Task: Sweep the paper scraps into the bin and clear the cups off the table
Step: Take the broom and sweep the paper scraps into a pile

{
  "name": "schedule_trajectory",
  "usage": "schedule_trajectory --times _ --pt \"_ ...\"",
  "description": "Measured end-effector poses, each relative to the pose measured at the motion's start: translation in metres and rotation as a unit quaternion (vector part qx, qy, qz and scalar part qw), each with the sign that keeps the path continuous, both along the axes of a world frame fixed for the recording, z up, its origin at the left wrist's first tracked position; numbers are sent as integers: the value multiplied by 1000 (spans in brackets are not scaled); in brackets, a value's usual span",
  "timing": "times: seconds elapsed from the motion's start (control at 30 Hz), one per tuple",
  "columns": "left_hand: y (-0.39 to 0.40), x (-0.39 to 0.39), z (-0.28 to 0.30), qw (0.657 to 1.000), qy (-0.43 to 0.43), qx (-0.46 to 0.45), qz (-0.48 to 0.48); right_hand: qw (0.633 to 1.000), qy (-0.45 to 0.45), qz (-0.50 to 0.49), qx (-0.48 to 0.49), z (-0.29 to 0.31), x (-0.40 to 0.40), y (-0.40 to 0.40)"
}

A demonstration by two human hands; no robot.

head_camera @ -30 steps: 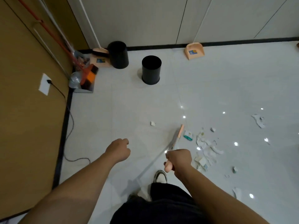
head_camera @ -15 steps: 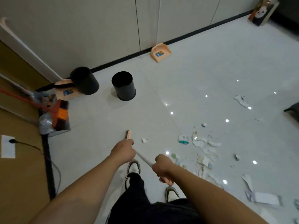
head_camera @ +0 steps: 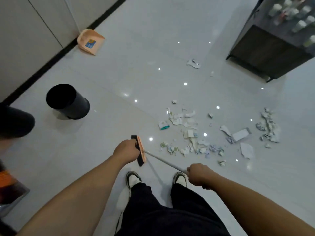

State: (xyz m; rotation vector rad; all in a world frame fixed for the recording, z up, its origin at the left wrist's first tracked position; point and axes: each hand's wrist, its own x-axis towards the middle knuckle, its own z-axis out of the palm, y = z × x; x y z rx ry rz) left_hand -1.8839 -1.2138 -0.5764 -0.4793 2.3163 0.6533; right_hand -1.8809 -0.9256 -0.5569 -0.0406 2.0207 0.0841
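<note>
An indoor room, perhaps an office or common area: glossy white floor tiles [head_camera: 136, 74] reflect ceiling lights, pale wall panels [head_camera: 25, 31] meet a black skirting [head_camera: 51, 60], and cups [head_camera: 300, 25] crowd a dark table [head_camera: 271, 48].

Torn paper scraps [head_camera: 192, 133] scattered beside broom [head_camera: 141, 150]

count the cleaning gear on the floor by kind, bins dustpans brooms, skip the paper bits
Black bins: 2, one upright, one cut off at the left edge
Peach dustpans: 1, by the wall
Brooms: 1, head gripped by the left hand, handle by the right hand
Total: 4
</note>
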Motion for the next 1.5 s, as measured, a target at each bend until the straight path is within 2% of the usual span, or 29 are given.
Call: schedule_trajectory --times 0.2,0.37,0.63,0.87,1.17,1.33,1.5 --pt "55 -36 -3 994 12 3 -111 996 24 -73 50 15 8 74" --pt "102 -51 3 987 15 -11 -158 988 57 -125 72 30 3 140" --pt "162 -48 4 981 22 -25 -189 984 130 -112 41 38 6 179" --pt "143 -37 4 987 24 -36 -155 983 116 -142 -20 44 6 129" --pt "26 9 12 995 3 -88 -56 985 60 -114 -111 16 8 -4" --pt "-32 38 10 996 -20 -85 -22 990 8 -96 -98 -19 31 -72" --pt "-60 40 5 998 -19 -61 -13 993 23 -111 -36 -14 35 -57"
